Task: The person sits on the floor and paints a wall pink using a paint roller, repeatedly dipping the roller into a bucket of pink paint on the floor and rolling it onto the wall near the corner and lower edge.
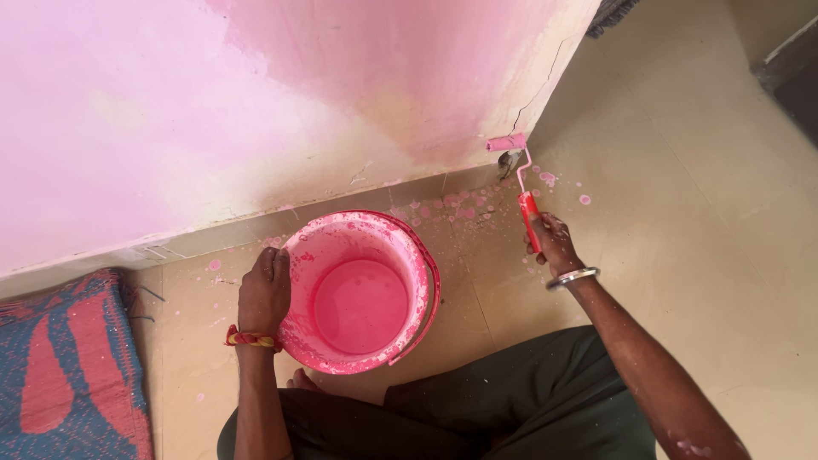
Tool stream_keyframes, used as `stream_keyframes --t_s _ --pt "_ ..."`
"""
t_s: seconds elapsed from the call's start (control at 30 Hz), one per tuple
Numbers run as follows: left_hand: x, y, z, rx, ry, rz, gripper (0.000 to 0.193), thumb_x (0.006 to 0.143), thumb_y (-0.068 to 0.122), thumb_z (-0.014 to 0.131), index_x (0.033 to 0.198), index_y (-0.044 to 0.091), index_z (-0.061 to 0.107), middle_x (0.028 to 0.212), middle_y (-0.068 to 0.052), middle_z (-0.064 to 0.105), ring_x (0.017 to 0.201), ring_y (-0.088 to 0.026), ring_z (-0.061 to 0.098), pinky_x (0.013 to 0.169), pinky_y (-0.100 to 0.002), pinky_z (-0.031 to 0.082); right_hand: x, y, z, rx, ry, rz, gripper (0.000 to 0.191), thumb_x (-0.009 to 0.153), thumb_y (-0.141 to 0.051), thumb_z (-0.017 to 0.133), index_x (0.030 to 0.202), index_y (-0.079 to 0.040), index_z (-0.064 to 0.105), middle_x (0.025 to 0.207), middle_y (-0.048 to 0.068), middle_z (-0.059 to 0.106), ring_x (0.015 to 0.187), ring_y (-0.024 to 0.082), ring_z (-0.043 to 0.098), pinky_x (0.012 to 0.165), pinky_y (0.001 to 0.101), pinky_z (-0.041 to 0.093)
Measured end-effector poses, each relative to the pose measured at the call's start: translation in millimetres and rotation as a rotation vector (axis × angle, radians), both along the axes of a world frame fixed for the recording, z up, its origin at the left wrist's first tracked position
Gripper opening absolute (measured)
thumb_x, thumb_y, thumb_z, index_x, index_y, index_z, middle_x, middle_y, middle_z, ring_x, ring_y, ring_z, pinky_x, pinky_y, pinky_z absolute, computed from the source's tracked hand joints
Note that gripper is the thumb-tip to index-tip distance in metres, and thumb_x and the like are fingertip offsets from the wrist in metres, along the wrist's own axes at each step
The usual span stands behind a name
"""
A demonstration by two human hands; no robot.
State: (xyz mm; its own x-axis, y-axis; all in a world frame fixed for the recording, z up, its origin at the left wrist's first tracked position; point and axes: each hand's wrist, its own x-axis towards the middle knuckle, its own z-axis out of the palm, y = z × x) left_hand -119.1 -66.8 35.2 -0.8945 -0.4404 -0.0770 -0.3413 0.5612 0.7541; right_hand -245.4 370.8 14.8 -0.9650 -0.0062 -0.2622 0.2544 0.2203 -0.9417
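Paint roller gripped in right hand, bucket rim held by left hand.

Right hand (554, 243) fingers are closed around the red handle of the small paint roller (518, 183); its pink sleeve is pressed at the low corner of the pink wall (256, 102), above and away from the fingers. Left hand (265, 290) fingers are curled over the left rim of the pink paint bucket (422, 255), thumb side outward. Pink paint is seen pooled inside the bucket, which is set on the tiled floor (682, 213) between the two hands. Paint drips are scattered on the floor near the roller. A red-and-blue mat (64, 366) is seen at left, apart from the bucket.
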Motion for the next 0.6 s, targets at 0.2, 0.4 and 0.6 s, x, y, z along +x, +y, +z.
stream_keyframes --t_s 0.2,0.4,0.6 --pt "0 -5 -5 -0.406 0.277 -0.285 0.034 0.106 0.028 0.038 0.114 0.002 0.057 0.109 -0.028 0.067 0.088 -0.054 0.062 0.069 -0.058 0.048 -6 -8 15 -0.112 0.259 -0.081 0.050 0.099 -0.060 0.059 0.109 -0.012 0.056 0.073 0.000 0.061 0.053 0.006 0.056 0.039 0.0201 0.039" --pt "2 -3 -5 -0.027 0.075 -0.028 0.033 0.105 0.033 0.044 0.108 0.004 0.060 0.102 -0.030 0.067 0.093 -0.056 0.060 0.073 -0.060 0.047 -53 -9 62 -0.156 0.517 -0.109 0.051 0.104 -0.062 0.054 0.113 -0.012 0.055 0.076 -0.002 0.061 0.058 0.006 0.061 0.041 0.0200 0.047" --pt "1 -4 -6 -0.019 0.049 -0.025 0.035 0.106 0.034 0.044 0.106 0.003 0.060 0.099 -0.030 0.067 0.092 -0.056 0.060 0.073 -0.060 0.047 -43 0 44 0.101 0.385 -0.042 0.044 0.105 -0.056 0.046 0.110 -0.013 0.052 0.068 -0.001 0.060 0.049 0.009 0.055 0.036 0.0233 0.041"
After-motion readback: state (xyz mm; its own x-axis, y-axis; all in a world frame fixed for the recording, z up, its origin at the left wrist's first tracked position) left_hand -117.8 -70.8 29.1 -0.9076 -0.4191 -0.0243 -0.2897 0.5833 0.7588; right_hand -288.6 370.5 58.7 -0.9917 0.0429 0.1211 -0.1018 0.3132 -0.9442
